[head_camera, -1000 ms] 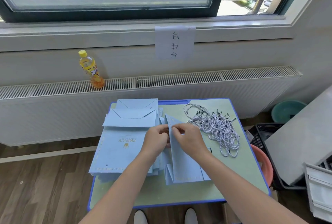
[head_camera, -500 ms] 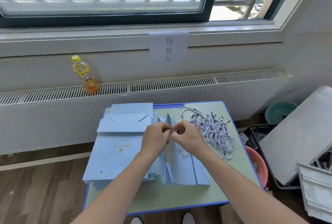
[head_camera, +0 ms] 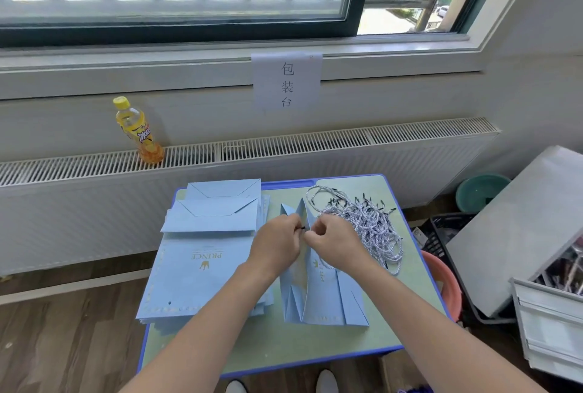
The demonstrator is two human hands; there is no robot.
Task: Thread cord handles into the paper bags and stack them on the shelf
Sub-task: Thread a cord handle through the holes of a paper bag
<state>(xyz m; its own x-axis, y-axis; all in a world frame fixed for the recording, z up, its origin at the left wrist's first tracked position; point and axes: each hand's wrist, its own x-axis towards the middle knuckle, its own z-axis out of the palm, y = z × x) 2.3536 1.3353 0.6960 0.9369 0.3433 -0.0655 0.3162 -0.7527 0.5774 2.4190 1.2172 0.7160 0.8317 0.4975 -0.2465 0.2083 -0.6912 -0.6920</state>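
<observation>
Head view: threading looks to be mid-step, with a dark cord tip [head_camera: 303,228] pinched between the left hand [head_camera: 277,244] and right hand [head_camera: 336,244] at the top edge of the half-open paper bag [head_camera: 318,295] on the surface [head_camera: 407,307]. Next the tip probably has to be fed through its hole. Loose cords [head_camera: 362,222] are piled just right; flat bags [head_camera: 202,266] are stacked left. A teal basin [head_camera: 479,190], contents can't be told.

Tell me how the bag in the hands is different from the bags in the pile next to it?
The bag in the hands stands partly opened, its folded sides spread; the pile of bags lies flat. The left hand and right hand work at the held bag's top edge, pinching a dark cord tip; nobody touches the pile. The held bag is single; the pile holds many. Both are light blue with a gold crown.
</observation>
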